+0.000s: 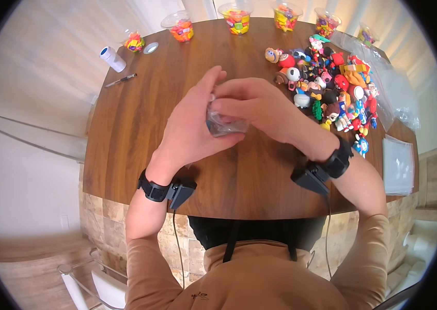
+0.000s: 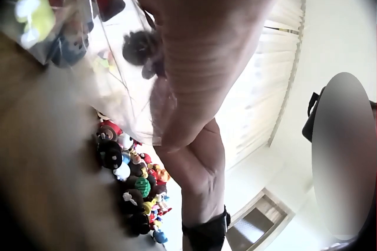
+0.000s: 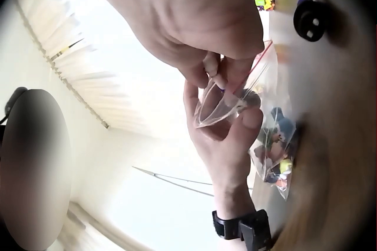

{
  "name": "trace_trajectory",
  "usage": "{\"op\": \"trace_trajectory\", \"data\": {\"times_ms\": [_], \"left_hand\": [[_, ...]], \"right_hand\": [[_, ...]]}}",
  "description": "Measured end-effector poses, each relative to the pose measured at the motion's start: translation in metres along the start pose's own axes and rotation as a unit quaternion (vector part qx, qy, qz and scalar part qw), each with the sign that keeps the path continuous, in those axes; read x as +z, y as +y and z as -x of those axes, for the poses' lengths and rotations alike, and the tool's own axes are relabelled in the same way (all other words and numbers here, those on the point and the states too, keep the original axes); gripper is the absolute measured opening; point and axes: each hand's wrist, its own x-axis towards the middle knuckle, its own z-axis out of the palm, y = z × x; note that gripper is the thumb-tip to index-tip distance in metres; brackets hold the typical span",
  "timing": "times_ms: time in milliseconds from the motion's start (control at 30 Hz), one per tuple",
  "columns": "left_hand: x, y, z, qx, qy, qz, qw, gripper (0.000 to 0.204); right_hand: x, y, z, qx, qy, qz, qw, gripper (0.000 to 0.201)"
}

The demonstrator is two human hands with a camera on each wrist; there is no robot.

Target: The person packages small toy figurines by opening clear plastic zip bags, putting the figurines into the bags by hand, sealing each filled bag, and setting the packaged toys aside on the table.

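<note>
My left hand holds a clear zip bag over the middle of the table, its thumb against the bag's side in the right wrist view. Several small toy figures fill the bag's lower part, blue, yellow and reddish ones among them. The bag's mouth gapes, with a red strip along one edge. At that mouth my right hand pinches a small pale figure, mostly hidden by the fingers. A dark figure shows through the plastic in the left wrist view.
A large pile of toy figures lies at the right. Clear cups of bright pieces line the far edge. A white bottle, a pen and a round disc lie far left; flat plastic bags lie right.
</note>
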Motion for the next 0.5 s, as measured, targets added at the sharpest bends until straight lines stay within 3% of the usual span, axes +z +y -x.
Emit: {"op": "trace_trajectory", "data": {"times_ms": [33, 67, 100, 167, 233, 300, 333, 400, 433, 500], "left_hand": [[0.000, -0.003, -0.001, 0.015, 0.031, 0.028, 0.999, 0.097], [-0.002, -0.006, -0.001, 0.013, 0.035, 0.028, 0.999, 0.097], [-0.003, -0.010, 0.000, 0.026, 0.043, 0.013, 0.999, 0.097], [-0.005, -0.017, 0.003, 0.028, 0.062, 0.007, 0.998, 0.097], [-0.006, -0.018, 0.004, -0.007, 0.041, 0.036, 0.999, 0.096], [-0.009, -0.013, 0.003, -0.020, 0.028, 0.042, 0.999, 0.094], [-0.009, -0.012, 0.004, -0.024, 0.007, 0.033, 0.999, 0.092], [-0.008, -0.012, 0.005, -0.010, 0.010, 0.033, 0.999, 0.089], [-0.007, -0.012, 0.005, 0.006, 0.006, 0.024, 1.000, 0.086], [-0.004, -0.016, 0.005, 0.043, 0.019, -0.009, 0.999, 0.084]], "right_hand": [[0.000, -0.004, -0.005, -0.016, -0.071, 0.103, 0.992, 0.025], [-0.001, -0.013, -0.005, -0.067, -0.075, 0.242, 0.965, 0.024], [-0.002, -0.017, -0.005, -0.066, -0.083, 0.245, 0.964, 0.024], [-0.010, -0.019, 0.001, -0.117, 0.000, 0.343, 0.932, 0.024], [-0.035, -0.024, 0.003, -0.104, -0.018, 0.326, 0.940, 0.024], [-0.055, -0.030, 0.010, -0.061, 0.039, 0.494, 0.866, 0.032], [-0.060, -0.028, 0.013, -0.055, 0.034, 0.501, 0.863, 0.032], [-0.067, -0.019, 0.020, -0.034, -0.082, 0.606, 0.790, 0.044], [-0.066, -0.015, 0.022, -0.031, -0.082, 0.608, 0.789, 0.044], [-0.060, -0.004, 0.022, -0.030, -0.169, 0.652, 0.739, 0.052]]}}
